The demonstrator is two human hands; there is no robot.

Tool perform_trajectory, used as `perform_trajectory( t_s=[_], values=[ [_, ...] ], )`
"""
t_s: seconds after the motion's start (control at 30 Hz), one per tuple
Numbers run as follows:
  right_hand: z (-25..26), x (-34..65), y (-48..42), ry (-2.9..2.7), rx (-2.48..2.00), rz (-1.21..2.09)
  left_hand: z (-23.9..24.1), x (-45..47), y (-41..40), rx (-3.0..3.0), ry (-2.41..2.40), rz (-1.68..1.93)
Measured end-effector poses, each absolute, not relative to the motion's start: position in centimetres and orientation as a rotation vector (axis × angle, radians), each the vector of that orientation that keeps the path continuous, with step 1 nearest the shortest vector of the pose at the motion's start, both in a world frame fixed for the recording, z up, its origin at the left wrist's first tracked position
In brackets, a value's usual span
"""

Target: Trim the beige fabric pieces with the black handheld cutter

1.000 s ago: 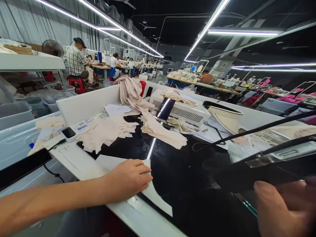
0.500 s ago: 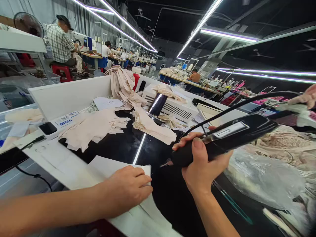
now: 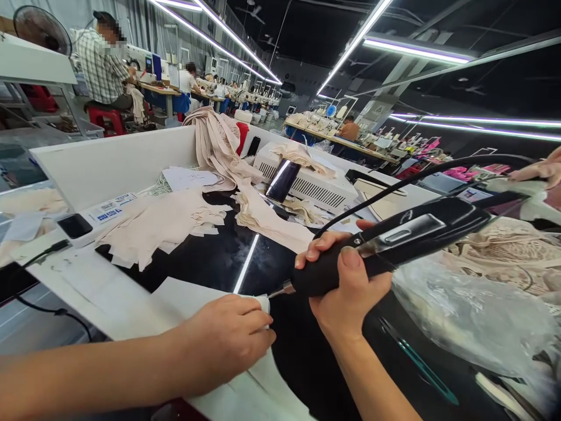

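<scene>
My left hand (image 3: 228, 336) lies on a white sheet piece (image 3: 193, 295) at the near edge of a glossy black work surface (image 3: 219, 263), fingers curled down onto it. My right hand (image 3: 346, 286) is wrapped round a black corded hand tool (image 3: 394, 240). The tool's thin metal tip (image 3: 280, 289) touches the top corner of the white piece, just beyond my left fingers. A black cable (image 3: 421, 175) runs from the tool up to the right.
Beige fabric cut pieces (image 3: 153, 225) and a draped beige strip (image 3: 228, 158) lie behind. A white vented box (image 3: 315, 187), a phone (image 3: 74, 225), clear plastic wrap (image 3: 464, 316) over lace fabric at right. Other people sit at sewing tables beyond (image 3: 103, 64).
My right hand came into full view with the tool and moved left and down, bringing the tip onto the white piece's corner. My left hand stayed on the piece.
</scene>
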State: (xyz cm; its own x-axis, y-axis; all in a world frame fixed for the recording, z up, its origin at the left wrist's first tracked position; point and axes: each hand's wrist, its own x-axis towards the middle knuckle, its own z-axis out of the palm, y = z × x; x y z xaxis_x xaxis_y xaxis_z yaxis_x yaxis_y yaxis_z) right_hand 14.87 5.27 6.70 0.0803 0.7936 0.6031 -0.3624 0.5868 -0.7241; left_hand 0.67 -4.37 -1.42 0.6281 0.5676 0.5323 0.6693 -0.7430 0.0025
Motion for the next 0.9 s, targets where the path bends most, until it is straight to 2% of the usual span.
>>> perform_trajectory(
  t_s=[0.43, 0.9],
  values=[
    [6.4, 14.9, 6.1, -1.196, -0.438, 0.909, -0.3, 1.0, -3.2, -2.734, -1.145, -0.612],
    [6.7, 14.9, 5.5, -1.181, -0.437, 0.994, -0.3, 0.7, -3.8, -2.759, -1.223, -0.709]
  ],
)
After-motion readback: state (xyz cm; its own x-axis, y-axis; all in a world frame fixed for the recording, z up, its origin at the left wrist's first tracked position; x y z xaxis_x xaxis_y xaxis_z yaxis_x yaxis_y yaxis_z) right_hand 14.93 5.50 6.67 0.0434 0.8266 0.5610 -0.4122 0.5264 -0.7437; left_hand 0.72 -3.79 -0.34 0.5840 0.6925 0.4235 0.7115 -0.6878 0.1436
